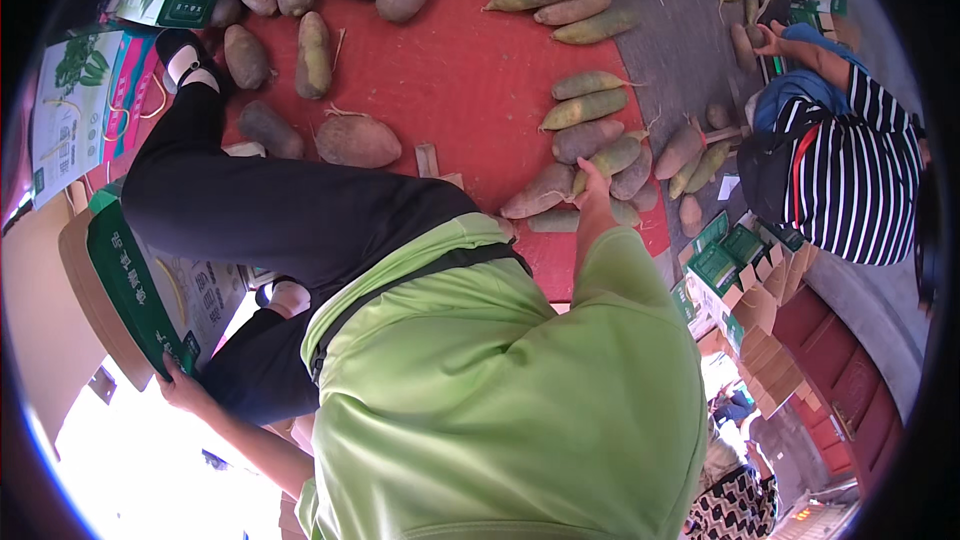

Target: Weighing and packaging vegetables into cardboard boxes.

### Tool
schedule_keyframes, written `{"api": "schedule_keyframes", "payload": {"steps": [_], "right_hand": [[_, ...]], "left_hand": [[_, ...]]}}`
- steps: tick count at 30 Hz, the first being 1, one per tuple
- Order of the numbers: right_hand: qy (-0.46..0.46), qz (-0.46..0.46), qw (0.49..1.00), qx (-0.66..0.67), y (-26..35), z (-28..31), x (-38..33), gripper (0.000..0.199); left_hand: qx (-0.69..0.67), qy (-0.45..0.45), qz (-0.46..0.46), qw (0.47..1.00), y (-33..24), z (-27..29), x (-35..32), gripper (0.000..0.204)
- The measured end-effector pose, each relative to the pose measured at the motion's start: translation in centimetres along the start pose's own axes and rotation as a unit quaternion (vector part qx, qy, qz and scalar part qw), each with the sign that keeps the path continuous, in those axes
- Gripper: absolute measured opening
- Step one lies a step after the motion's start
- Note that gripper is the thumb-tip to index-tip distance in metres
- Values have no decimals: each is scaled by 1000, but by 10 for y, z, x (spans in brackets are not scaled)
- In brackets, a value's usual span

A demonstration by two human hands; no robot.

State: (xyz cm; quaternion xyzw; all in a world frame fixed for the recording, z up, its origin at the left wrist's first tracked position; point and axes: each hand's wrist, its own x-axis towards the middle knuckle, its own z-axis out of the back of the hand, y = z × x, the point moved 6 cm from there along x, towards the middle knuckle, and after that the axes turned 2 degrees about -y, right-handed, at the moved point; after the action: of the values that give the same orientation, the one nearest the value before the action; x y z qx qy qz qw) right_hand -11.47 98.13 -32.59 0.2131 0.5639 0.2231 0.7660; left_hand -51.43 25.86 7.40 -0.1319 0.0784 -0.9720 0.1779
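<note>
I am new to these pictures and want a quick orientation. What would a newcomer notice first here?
First comes the bright green shirt filling the lower middle. Beyond it, long brown and green roots lie scattered over a red mat; the right hand touches one in the cluster near the mat's right edge. At lower left, the left hand grips a green printed carton.

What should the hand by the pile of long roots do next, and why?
Probably close the right hand around the greenish root under its fingertips and lift it. The fingers rest on that root but do not look wrapped around it, and the left hand already holds the green and white carton at its edge beside the person.
</note>
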Motion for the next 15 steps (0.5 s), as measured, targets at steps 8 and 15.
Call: {"api": "schedule_keyframes", "payload": {"steps": [8,15], "right_hand": [[10,156,986,-55,20,-25,-37,81],[61,261,889,-371,28,-78,-94,75]], "left_hand": [[-8,-2,9,1000,5,2,0,39],[22,-10,16,1000,-2,4,-3,40]]}}
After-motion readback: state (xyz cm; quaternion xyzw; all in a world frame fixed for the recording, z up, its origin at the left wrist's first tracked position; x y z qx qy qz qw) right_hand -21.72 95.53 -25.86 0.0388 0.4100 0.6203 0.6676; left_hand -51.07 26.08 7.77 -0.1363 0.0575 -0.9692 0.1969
